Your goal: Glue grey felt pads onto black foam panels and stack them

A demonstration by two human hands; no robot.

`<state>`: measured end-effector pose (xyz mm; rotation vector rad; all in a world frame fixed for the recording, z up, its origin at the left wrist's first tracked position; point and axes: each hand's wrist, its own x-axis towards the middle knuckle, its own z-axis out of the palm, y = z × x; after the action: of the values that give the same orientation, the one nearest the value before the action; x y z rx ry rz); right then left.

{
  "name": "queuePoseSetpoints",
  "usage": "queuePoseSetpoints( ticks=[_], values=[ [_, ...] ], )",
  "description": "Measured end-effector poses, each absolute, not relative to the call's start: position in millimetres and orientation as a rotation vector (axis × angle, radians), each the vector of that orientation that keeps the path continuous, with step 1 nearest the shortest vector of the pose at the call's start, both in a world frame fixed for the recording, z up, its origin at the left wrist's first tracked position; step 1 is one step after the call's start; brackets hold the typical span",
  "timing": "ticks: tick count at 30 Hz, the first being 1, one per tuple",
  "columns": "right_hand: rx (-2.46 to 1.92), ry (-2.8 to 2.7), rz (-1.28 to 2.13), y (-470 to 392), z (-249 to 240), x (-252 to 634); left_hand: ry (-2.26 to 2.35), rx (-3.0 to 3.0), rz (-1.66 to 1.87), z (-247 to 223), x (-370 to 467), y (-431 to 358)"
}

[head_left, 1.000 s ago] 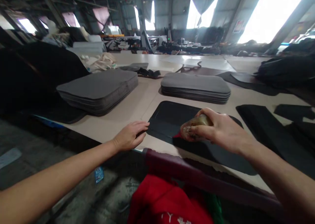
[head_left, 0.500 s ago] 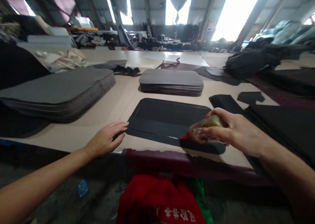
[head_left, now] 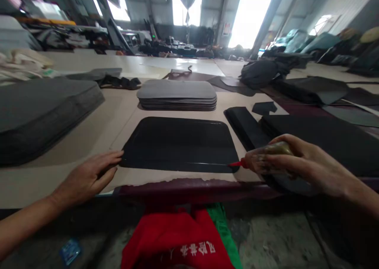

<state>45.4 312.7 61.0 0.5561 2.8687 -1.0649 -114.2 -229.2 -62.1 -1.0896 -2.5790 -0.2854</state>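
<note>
A black rounded rectangular panel (head_left: 180, 142) lies flat on the table before me, with a thin shiny line of wet-looking liquid along its near edge and fainter lines by its other edges. My right hand (head_left: 304, 162) is wrapped round a squeeze bottle (head_left: 263, 158), tilted so that its red nozzle (head_left: 237, 163) points left at the panel's near right corner. At the panel's left edge, the fingertips of my left hand (head_left: 89, 174) rest with the thumb apart, holding nothing.
Behind the panel stands a stack of grey rounded panels (head_left: 177, 91). A larger grey stack (head_left: 44, 111) is at the left. Black sheets (head_left: 322, 139) and a narrow black strip (head_left: 245, 125) lie at the right. Dark red material (head_left: 189, 190) covers the near table edge.
The bottle in my right hand has moved right along the panel's near edge to its corner, lengthening the shiny line. My view has turned right; the left hand stays at the panel's left edge.
</note>
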Motion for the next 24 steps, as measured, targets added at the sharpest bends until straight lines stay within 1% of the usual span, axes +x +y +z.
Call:
queuePoseSetpoints(
  ticks=[5,13,15,19,21,24],
  values=[
    [0.732,2.878,-1.127,330.5,51.4,60.2,-2.590,-1.101,-0.277,-65.3,-115.8,-231.5],
    [0.952,2.870,-1.418,345.4,21.3,78.7,-2.610,-1.077,-0.281,-66.4,-117.9,-233.8],
    [1.043,2.819,-1.628,345.2,13.6,81.2,-2.610,-1.075,-0.282,-65.7,-118.4,-232.8],
    [1.233,2.423,-2.354,341.9,5.2,74.6,-2.593,-1.065,-0.310,-66.3,-118.3,-233.5],
    [1.197,2.166,-2.675,341.0,7.7,63.7,-2.592,-1.035,-0.334,-69.9,-118.8,-236.4],
    [1.051,1.805,-2.991,341.3,19.4,38.2,-2.590,-0.980,-0.382,-78.6,-121.6,-241.8]
  ],
)
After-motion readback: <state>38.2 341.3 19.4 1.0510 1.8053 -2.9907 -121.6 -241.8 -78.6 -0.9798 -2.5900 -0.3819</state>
